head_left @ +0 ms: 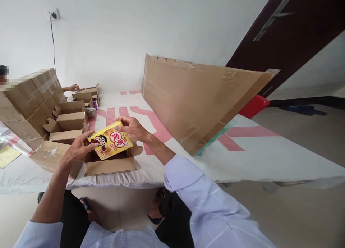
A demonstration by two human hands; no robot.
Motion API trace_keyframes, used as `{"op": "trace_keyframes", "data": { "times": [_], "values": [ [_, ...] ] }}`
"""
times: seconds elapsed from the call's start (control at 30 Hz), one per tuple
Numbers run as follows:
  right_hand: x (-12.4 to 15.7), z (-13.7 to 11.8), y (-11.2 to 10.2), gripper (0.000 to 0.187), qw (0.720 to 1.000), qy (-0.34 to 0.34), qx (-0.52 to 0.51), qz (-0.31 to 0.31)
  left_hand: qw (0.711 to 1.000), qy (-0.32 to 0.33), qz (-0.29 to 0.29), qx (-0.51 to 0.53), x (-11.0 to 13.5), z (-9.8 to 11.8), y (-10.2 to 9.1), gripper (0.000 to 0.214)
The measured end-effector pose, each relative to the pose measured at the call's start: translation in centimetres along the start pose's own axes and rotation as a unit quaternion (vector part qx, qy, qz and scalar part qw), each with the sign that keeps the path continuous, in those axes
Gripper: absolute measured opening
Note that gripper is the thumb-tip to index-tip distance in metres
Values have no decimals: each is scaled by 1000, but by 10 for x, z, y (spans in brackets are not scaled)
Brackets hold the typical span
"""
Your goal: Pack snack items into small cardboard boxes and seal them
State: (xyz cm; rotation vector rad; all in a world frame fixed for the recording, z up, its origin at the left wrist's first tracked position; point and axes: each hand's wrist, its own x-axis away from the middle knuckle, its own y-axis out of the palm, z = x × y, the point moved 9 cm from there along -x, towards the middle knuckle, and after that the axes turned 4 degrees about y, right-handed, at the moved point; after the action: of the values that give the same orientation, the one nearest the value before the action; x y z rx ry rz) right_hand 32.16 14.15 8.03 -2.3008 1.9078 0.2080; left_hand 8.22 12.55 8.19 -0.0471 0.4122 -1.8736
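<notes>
A yellow snack box with a cartoon face and red lettering is tilted above an open cardboard carton at the table's front edge. My left hand grips its left end, thumb on the printed face. At its upper right corner my right hand holds it between thumb and fingers. The snack box covers most of the carton's inside, so I cannot tell what lies there. One carton flap sticks out to the right, below my right wrist.
Several open cartons stand in a row at left, beside stacked sealed boxes. Another person's hand is at the far cartons. A large cardboard sheet leans on the right; a red object shows behind it.
</notes>
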Motion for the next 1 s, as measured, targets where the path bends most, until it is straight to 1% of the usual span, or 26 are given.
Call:
{"op": "trace_keyframes", "data": {
  "times": [0.1,0.13,0.17,0.23,0.27,0.3,0.37,0.47,0.53,0.6,0.73,0.9,1.0],
  "values": [
    [-6,0,-1,69,997,-5,-68,23,997,-43,-53,43,2,-8,14,73],
    [-6,1,-4,72,996,-9,-79,42,995,-45,-49,68,4,-11,16,71],
    [-4,3,-8,74,994,-16,-84,67,993,-47,-33,99,5,-15,16,68],
    [3,12,-15,74,989,-24,-85,116,986,-48,18,161,9,-26,13,64],
    [7,19,-15,74,988,-22,-83,130,980,-48,44,188,10,-33,11,63],
    [11,28,-12,73,988,-15,-82,130,975,-49,64,209,11,-39,11,61],
    [16,48,3,74,992,11,-81,98,966,-52,85,237,12,-49,14,59],
    [21,71,30,76,996,39,-71,41,958,-70,89,262,8,-61,22,58],
    [23,79,40,74,997,50,-59,28,955,-82,85,270,6,-66,27,59],
    [23,80,43,70,997,51,-53,27,956,-88,77,269,3,-71,30,59],
    [19,74,42,63,998,24,-47,34,962,-103,63,244,1,-79,30,55],
    [13,90,40,68,994,80,-34,68,964,-119,64,228,-2,-88,27,61],
    [10,96,39,65,991,93,-43,82,966,-123,61,220,-6,-91,26,57]
  ]
}}
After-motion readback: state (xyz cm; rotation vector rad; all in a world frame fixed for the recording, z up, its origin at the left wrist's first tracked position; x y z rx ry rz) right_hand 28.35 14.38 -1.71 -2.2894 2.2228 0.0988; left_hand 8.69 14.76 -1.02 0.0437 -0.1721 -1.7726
